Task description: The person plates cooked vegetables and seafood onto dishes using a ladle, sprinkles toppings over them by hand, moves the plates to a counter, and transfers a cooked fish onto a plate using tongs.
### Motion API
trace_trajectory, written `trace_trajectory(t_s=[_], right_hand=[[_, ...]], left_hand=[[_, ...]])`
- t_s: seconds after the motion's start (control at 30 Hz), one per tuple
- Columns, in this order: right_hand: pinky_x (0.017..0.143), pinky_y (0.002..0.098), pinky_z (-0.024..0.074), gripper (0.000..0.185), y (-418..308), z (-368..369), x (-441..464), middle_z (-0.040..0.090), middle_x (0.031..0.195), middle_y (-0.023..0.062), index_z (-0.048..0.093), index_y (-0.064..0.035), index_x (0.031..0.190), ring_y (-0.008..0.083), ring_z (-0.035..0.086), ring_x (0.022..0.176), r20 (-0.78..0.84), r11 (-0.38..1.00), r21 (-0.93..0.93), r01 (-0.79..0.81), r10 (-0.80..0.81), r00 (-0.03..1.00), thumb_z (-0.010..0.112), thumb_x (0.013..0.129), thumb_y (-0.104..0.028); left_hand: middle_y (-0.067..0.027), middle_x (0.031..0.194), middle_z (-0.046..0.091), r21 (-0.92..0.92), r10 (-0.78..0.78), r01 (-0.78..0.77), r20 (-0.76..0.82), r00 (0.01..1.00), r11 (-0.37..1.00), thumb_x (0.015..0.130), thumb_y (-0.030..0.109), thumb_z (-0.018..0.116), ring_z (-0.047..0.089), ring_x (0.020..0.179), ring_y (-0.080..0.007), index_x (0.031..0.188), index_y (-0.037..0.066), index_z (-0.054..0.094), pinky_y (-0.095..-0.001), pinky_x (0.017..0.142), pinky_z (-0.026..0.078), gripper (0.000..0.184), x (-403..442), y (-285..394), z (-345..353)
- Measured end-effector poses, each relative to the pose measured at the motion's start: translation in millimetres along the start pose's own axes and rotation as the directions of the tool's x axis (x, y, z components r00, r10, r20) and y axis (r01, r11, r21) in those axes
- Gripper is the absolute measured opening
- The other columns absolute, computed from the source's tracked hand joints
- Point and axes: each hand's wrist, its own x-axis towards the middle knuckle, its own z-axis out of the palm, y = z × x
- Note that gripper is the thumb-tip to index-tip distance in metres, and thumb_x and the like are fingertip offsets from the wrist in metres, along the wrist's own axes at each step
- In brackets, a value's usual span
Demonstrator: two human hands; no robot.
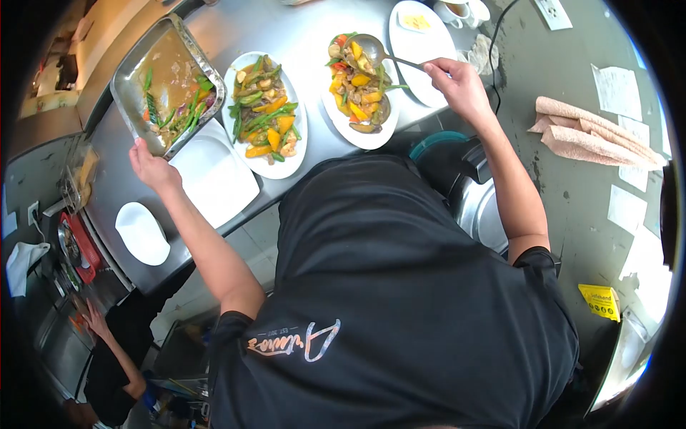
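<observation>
My left hand (152,169) grips the near edge of a metal tray (120,89), tilted, with some green beans, vegetables and brown sauce inside. My right hand (455,84) is closed on the handle of a metal spoon (389,56). The spoon's bowl rests over the food at the far end of an oval white plate (371,143) piled with mixed vegetables (357,96). Left of it, a second oval plate (286,170) holds similar vegetables (268,111).
An empty square white plate (214,175) and a small white dish (143,232) sit at the left. Another oval plate (429,84) carries a small dish at the back right. Cups (457,11) stand behind. A co-worker's arm (118,350) shows at lower left.
</observation>
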Motion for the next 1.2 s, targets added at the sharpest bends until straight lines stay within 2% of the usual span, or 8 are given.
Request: trace_trajectory(t_s=[0.33, 0.5, 0.63, 0.83, 0.93, 1.0, 1.13, 1.2], right_hand=[[0.059, 0.0318, 0.0472, 0.030, -76, 74, 56, 0.060, 0.066, 0.0067, 0.070, 0.0039, 0.103, 0.0117, 0.053, 0.060, 0.102, 0.897, 0.104, 0.429, -0.439, 0.893, 0.060, 0.097, -0.024], [0.075, 0.0490, 0.0528, 0.025, -98, 121, 62, 0.068, 0.083, 0.0232, 0.066, -0.0006, 0.113, 0.0407, 0.067, 0.082, 0.236, 0.579, -0.256, 0.774, -0.739, 0.631, 0.053, 0.094, -0.011], [0.075, 0.0473, 0.0536, 0.023, -100, 118, 60, 0.071, 0.088, 0.0214, 0.068, -0.0006, 0.108, 0.0399, 0.068, 0.083, 0.023, 0.666, -0.154, 0.730, -0.736, 0.677, 0.055, 0.095, -0.014], [0.061, 0.0249, 0.0462, 0.028, -124, 70, 60, 0.057, 0.068, 0.0004, 0.070, 0.0001, 0.111, 0.0049, 0.052, 0.065, 0.180, 0.905, 0.369, 0.212, -0.294, 0.939, 0.061, 0.101, -0.025], [0.063, 0.0293, 0.0488, 0.026, -155, 63, 50, 0.062, 0.071, 0.0044, 0.069, 0.0013, 0.113, 0.0122, 0.059, 0.066, 0.176, 0.815, 0.123, 0.567, -0.580, 0.795, 0.061, 0.099, -0.019], [0.068, 0.0349, 0.0524, 0.028, -162, 80, 61, 0.066, 0.077, 0.0092, 0.067, 0.0004, 0.117, 0.0225, 0.066, 0.074, 0.097, 0.295, -0.281, 0.913, -0.938, 0.333, 0.062, 0.092, -0.011], [0.069, 0.0396, 0.0563, 0.024, -203, 86, 40, 0.069, 0.081, 0.0170, 0.063, 0.0046, 0.102, 0.0308, 0.069, 0.076, 0.439, 0.054, -0.558, 0.828, -0.827, 0.350, 0.058, 0.080, -0.004], [0.067, 0.0431, 0.0560, 0.017, -213, 80, 29, 0.068, 0.077, 0.0196, 0.063, 0.0044, 0.093, 0.0340, 0.069, 0.073, 0.419, 0.230, -0.467, 0.854, -0.793, 0.442, 0.058, 0.080, -0.005]], left_hand=[[-0.0027, 0.089, 0.059, 0.017, 0.003, -0.003, 0.023, 1.000, 1.000, 0.104, 0.021, 0.052, 0.054, 0.082, -0.0103, 0.098, 0.003, 0.058, -0.0278, 0.075, 0.046, 0.020, -11, -10, -26], [-0.0005, 0.086, 0.056, 0.175, 0.089, -0.094, 0.036, 0.995, 0.980, 0.105, 0.023, 0.051, 0.049, 0.080, -0.0083, 0.097, 0.003, 0.058, -0.0256, 0.072, 0.042, 0.023, -29, 7, -33], [-0.0001, 0.085, 0.055, 0.050, 0.021, -0.023, 0.024, 0.999, 0.998, 0.105, 0.022, 0.051, 0.047, 0.079, -0.0080, 0.094, 0.002, 0.056, -0.0246, 0.072, 0.041, 0.023, -39, 4, -38], [-0.0014, 0.083, 0.055, 0.140, 0.093, -0.095, 0.019, 0.996, 0.986, 0.105, 0.023, 0.051, 0.045, 0.078, -0.0097, 0.092, 0.001, 0.055, -0.0265, 0.072, 0.042, 0.026, -46, -3, -23], [-0.0041, 0.082, 0.056, 0.188, 0.070, -0.078, 0.052, 0.996, 0.979, 0.104, 0.023, 0.052, 0.047, 0.077, -0.0126, 0.091, 0.000, 0.056, -0.0295, 0.073, 0.043, 0.027, -43, -3, -2], [-0.0063, 0.082, 0.057, 0.235, 0.060, -0.079, 0.087, 0.994, 0.969, 0.103, 0.023, 0.053, 0.048, 0.077, -0.0149, 0.090, -0.001, 0.056, -0.0312, 0.074, 0.043, 0.028, -39, 6, 19], [-0.0123, 0.079, 0.058, 0.352, 0.193, -0.202, 0.059, 0.979, 0.914, 0.101, 0.025, 0.054, 0.049, 0.074, -0.0206, 0.089, -0.003, 0.056, -0.0364, 0.072, 0.044, 0.030, -30, 24, 63], [-0.0179, 0.078, 0.061, 0.401, 0.216, -0.220, 0.056, 0.975, 0.889, 0.101, 0.027, 0.053, 0.056, 0.073, -0.0274, 0.090, -0.004, 0.057, -0.0407, 0.071, 0.046, 0.032, -30, 38, 81]])
